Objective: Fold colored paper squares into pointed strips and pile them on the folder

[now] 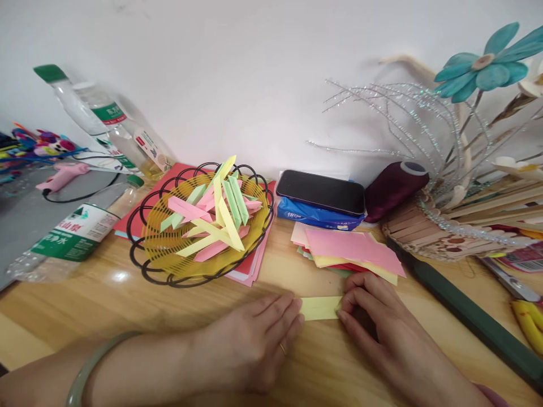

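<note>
- We find the yellow paper strip (321,308) flat on the table (316,367), between the two hands and just on the near side of the paper stack (354,251).
- We see the left hand (258,342) laid low at the strip's left end, its fingers stretched out side by side; we judge that this keeps the paper from sliding. Its thumb is hidden, so we cannot tell whether that end is pinched or only pressed.
- We see the right hand (379,319) with thumb and forefinger pinching the strip's right end, the other fingers curled above; to us this looks like a grip for keeping the edge straight and the paper taut.
- We take the stack to lie beside the right hand for easy reach.
- We note the basket (158,249) beyond the left hand, its wide, shallow shape apparently chosen to keep the folded strips (235,198) together; they lie in it at many angles.
- We see the phone (321,191) resting on the blue packet (314,212), perhaps simply out of the way.
- We read the yellow strip's long axis as running left to right, nearly level across the view, one end toward each hand; its ends meet the fingers, so we cannot judge its full length.
</note>
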Motion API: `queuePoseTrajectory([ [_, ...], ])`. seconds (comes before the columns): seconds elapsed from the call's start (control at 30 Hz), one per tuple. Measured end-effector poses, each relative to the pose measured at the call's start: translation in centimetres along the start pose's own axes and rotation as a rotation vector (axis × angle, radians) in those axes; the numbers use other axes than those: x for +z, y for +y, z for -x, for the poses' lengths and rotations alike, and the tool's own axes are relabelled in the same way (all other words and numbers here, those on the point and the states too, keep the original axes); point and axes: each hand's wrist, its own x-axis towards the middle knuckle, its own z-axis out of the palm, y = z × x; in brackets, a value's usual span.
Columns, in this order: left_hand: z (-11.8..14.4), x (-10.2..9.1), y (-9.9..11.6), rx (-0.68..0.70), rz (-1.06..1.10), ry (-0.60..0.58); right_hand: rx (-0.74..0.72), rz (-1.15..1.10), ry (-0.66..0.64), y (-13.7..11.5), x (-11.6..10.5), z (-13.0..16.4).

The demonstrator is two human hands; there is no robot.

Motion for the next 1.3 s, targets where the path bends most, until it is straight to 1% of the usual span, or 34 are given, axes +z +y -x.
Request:
queuePoseTrajectory([
  [0.1, 0.1, 0.1, 0.1, -0.006, -0.002, 0.004, -0.001, 0.0, -0.004, 0.0, 0.1, -0.1],
  [0.3, 0.2, 0.0, -0.2, 0.013, -0.004, -0.019, -0.015, -0.007, 0.029, -0.1, 0.0, -0.2],
  [0.43, 0.2, 0.0, -0.5, 0.03, 0.016, -0.012, -0.042, -0.009, 0.018, -0.1, -0.1, -0.2],
  [0.53, 0.2, -0.1, -0.7, 0.04, 0.014, -0.004, -0.072, 0.016, 0.046, -0.3, 0.0, -0.1],
  [0.67, 0.1, -0.2, -0.7, 0.04, 0.0, -0.009, -0.161, 0.184, 0.138, -0.5, 0.4, 0.6],
  [0.73, 0.0, -0.2, -0.7, 0.046, -0.007, -0.013, -0.252, 0.293, 0.197, -0.7, 0.8, 1.2],
  [0.8, 0.0, -0.2, -0.7, 0.048, -0.013, -0.008, -0.344, 0.397, 0.23, -0.8, 1.0, 1.8],
  [0.87, 0.0, -0.1, -0.8, 0.047, -0.022, -0.002, -0.418, 0.507, 0.209, -1.0, 0.9, 2.4],
  [0.93, 0.0, -0.1, -0.7, 0.048, -0.032, -0.011, -0.46, 0.609, 0.157, -1.2, 0.6, 2.7],
  [1.0, 0.1, -0.1, -0.7, 0.053, -0.039, -0.03, -0.474, 0.678, 0.1, -1.4, 0.4, 2.9],
  [1.07, 0.3, -0.2, -0.5, 0.058, -0.048, -0.055, -0.46, 0.714, 0.071, -1.7, 0.2, 2.9],
  [1.17, 0.5, -0.2, -0.4, 0.066, -0.059, -0.081, -0.462, 0.73, 0.062, -2.0, 0.2, 2.9],
  [1.3, 0.4, -0.2, -0.5, 0.07, -0.06, -0.077, -0.486, 0.717, 0.108, -1.8, 0.1, 2.8],
])
